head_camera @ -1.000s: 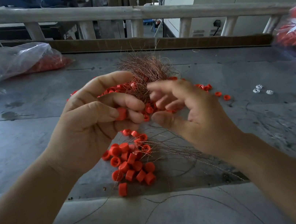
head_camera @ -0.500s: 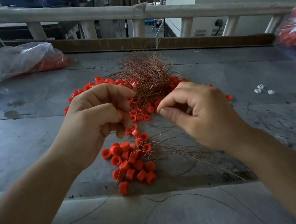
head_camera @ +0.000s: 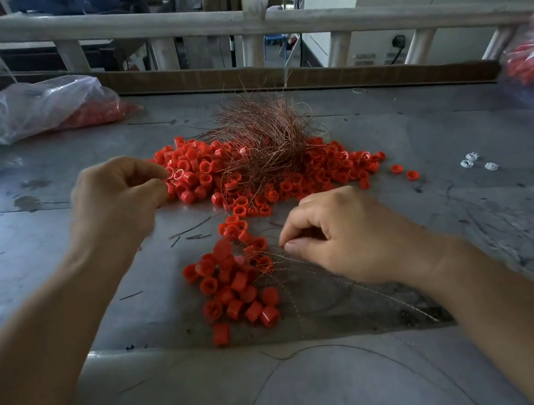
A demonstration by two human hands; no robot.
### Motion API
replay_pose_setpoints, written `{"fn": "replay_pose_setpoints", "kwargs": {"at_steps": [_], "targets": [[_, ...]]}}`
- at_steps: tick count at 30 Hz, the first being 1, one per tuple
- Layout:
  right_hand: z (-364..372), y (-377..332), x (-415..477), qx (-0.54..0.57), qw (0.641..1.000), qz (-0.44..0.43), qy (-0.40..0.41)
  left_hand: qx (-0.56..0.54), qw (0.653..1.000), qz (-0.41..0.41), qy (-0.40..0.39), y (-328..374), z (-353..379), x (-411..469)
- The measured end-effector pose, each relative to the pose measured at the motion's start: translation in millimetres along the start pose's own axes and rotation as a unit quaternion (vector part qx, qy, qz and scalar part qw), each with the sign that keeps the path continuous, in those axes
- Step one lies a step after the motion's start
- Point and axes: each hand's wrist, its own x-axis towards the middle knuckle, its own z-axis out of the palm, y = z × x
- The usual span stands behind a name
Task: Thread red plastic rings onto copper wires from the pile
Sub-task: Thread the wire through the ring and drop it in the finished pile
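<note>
The left hand (head_camera: 119, 196) sits at centre left of the frame with its fingers curled and thumb and forefinger tips meeting right at the left edge of the big ring pile (head_camera: 323, 173), a sensible place to pick off a single ring; it is slightly blurred, so I cannot tell whether a ring is already between the fingertips. The right hand (head_camera: 343, 236), lower and right of centre, pinches a few thin strands (head_camera: 275, 253) between thumb and forefinger, probably to keep their ends steady and pointed toward the other hand. Those strands fan out from a smaller heap (head_camera: 233, 287) of rings just below centre, likely kept apart from the unsorted supply. The tangle of copper wires (head_camera: 264, 126) rests on top of the big pile at upper centre, so both materials lie within one reach on the table (head_camera: 65, 301). Plastic bags (head_camera: 36, 108) of more red pieces lie at the upper left and right edges.
</note>
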Motion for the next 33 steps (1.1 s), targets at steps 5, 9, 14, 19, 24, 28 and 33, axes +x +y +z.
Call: {"fn": "replay_pose_setpoints", "kwargs": {"at_steps": [5, 9, 14, 19, 24, 28, 33], "targets": [[-5, 1, -1, 0.007, 0.999, 0.012, 0.044, 0.114, 0.993, 0.039, 0.012, -9, -7, 5], [-10, 4, -1, 0.011, 0.995, 0.027, 0.092, 0.23, 0.973, 0.03, 0.017, -14, -16, 13], [-15, 9, 1, -0.004, 0.988, 0.069, 0.14, 0.32, 0.945, 0.021, -0.071, -16, -21, 14], [-22, 27, 5, -0.017, 0.973, 0.126, 0.195, 0.332, 0.937, 0.076, -0.073, -18, -16, 13], [-23, 46, 8, -0.026, 0.962, 0.18, 0.206, 0.169, 0.978, 0.098, -0.073, -2, -8, -2], [-17, 53, 12, -0.031, 0.964, 0.181, 0.192, 0.096, 0.974, 0.162, -0.127, 13, 2, -21], [-6, 53, 18, -0.058, 0.981, 0.132, 0.134, 0.105, 0.959, 0.207, -0.161, 13, 11, -30]]}}
